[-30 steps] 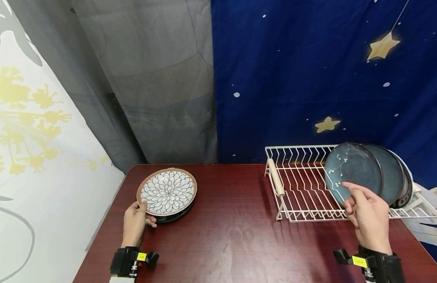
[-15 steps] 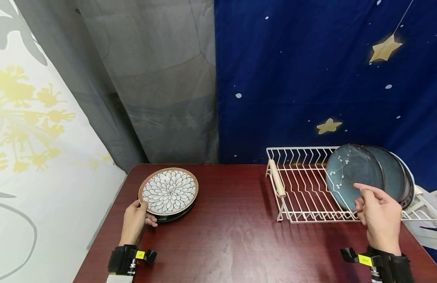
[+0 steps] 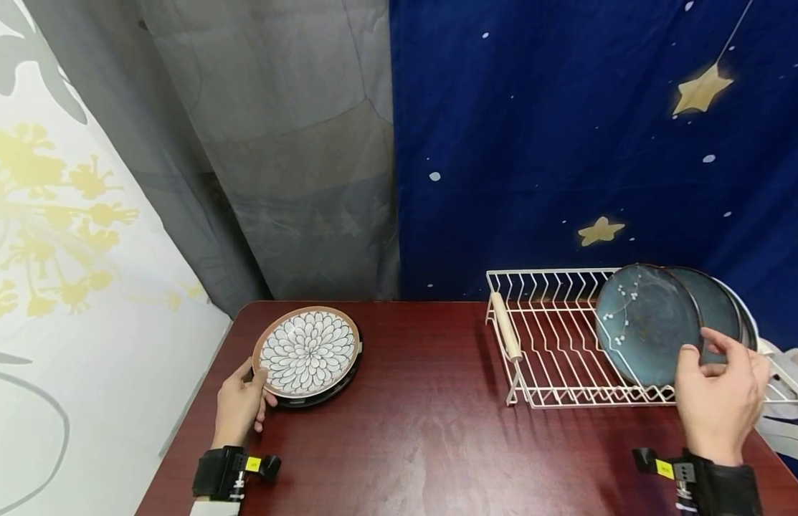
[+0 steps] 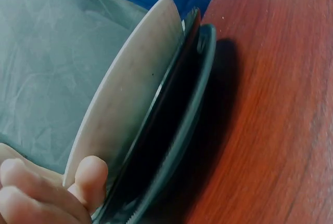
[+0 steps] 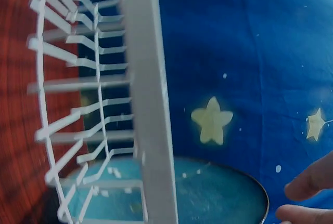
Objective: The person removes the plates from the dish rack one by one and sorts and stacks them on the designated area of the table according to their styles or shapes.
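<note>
At the table's left, my left hand (image 3: 239,405) grips the near-left rim of a plate (image 3: 308,351) with white petals and a brown border, thumb on top and fingers beneath. Under it sit dark dishes (image 3: 320,393). The left wrist view shows the plate's pale underside (image 4: 122,96) apart from the dark rim (image 4: 200,89) below. My right hand (image 3: 724,394) is at the front right of a white wire rack (image 3: 553,344), before a blue plate (image 3: 650,326) with a sprig design. The right wrist view has finger and thumb apart, holding nothing, beside the blue plate's rim (image 5: 266,198).
Behind the sprig plate stand another blue plate (image 3: 711,304) and a pale-rimmed dish (image 3: 746,304). The rack has a wooden handle (image 3: 505,326) on its left side. Dark red tabletop (image 3: 424,416) lies between the dishes and rack, with curtains (image 3: 295,179) behind.
My right hand has moved right along the rack's front, and its pointing finger has bent. On the left, the petal plate has shifted slightly left, baring more of the dark dish at its right.
</note>
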Action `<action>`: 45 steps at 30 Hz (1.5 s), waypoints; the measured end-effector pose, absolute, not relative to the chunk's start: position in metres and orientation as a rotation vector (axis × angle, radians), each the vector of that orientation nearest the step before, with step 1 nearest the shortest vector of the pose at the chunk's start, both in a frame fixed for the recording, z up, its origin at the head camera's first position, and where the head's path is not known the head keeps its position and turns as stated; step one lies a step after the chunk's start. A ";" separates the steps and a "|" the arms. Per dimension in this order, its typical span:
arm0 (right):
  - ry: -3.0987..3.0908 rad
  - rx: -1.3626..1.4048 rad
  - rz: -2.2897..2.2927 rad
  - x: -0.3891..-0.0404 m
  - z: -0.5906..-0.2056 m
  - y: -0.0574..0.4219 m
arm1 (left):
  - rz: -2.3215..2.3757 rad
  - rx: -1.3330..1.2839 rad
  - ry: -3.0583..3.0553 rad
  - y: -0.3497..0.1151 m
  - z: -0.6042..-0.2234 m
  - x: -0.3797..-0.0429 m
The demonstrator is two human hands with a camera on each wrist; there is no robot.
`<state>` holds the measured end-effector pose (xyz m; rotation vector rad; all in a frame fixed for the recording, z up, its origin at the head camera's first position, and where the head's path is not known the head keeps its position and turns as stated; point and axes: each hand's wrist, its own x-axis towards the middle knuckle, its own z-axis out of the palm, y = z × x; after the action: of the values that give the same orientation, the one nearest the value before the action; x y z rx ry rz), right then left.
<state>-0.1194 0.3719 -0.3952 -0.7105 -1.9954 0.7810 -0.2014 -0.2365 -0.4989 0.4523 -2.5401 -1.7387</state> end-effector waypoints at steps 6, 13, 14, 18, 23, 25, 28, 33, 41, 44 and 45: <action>-2.099 -0.743 0.684 -0.120 -0.400 0.381 | -1.691 0.453 -2.574 -0.240 -0.502 -0.203; -2.248 -0.731 0.663 -0.121 -0.407 0.390 | -1.566 0.493 -2.561 -0.238 -0.496 -0.205; -2.280 -0.744 0.659 -0.120 -0.407 0.391 | -1.562 0.485 -2.549 -0.237 -0.495 -0.206; -2.456 -0.795 0.599 -0.120 -0.408 0.398 | -1.553 0.405 -2.522 -0.228 -0.491 -0.205; -2.643 -0.774 0.482 -0.123 -0.407 0.410 | -1.600 0.312 -2.488 -0.214 -0.487 -0.202; -2.682 -0.769 0.442 -0.125 -0.407 0.413 | -1.589 0.273 -2.491 -0.209 -0.486 -0.201; -2.712 -0.764 0.400 -0.127 -0.407 0.416 | -1.558 0.223 -2.493 -0.202 -0.483 -0.199; -2.672 -0.703 0.367 -0.130 -0.409 0.420 | -1.547 0.130 -2.486 -0.190 -0.479 -0.198; -2.577 -0.503 0.306 -0.133 -0.413 0.424 | -1.495 0.048 -2.477 -0.177 -0.471 -0.197; -2.551 -0.475 0.316 -0.133 -0.415 0.425 | -1.496 0.013 -2.486 -0.173 -0.470 -0.196; -2.541 -0.470 0.318 -0.133 -0.416 0.425 | -1.499 0.005 -2.489 -0.171 -0.470 -0.196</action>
<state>-0.1333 0.4253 -0.4160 -0.4699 -2.5412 0.3184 -0.1960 -0.1711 -0.4696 0.0048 -2.4887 -1.4994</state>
